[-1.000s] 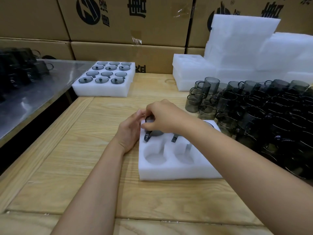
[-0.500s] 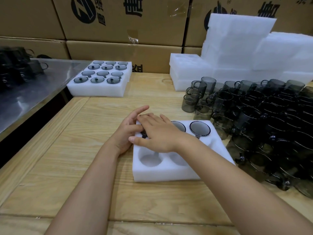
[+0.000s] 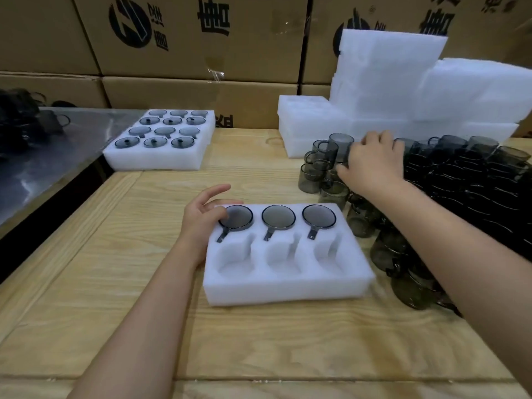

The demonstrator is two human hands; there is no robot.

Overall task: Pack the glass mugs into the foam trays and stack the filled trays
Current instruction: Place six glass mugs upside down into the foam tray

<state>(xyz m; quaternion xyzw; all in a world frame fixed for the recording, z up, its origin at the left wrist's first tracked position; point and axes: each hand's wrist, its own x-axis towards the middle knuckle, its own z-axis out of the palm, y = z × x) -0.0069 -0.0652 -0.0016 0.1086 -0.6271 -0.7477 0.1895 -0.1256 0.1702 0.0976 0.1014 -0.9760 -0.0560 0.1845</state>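
White foam tray [image 3: 288, 286], three round smoky glass mugs [image 3: 278, 217] in far pockets.

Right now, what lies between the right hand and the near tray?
Loose mugs stand there, by the far right corner of the near tray, just under the right hand. The head view shows it.

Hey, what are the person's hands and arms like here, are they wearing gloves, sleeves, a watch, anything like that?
The left hand and the right hand are both bare: no gloves, no rings, and no watch or bracelet at either wrist. No sleeve shows either, right back to the picture's lower edge, so nothing worn is visible on them at all.
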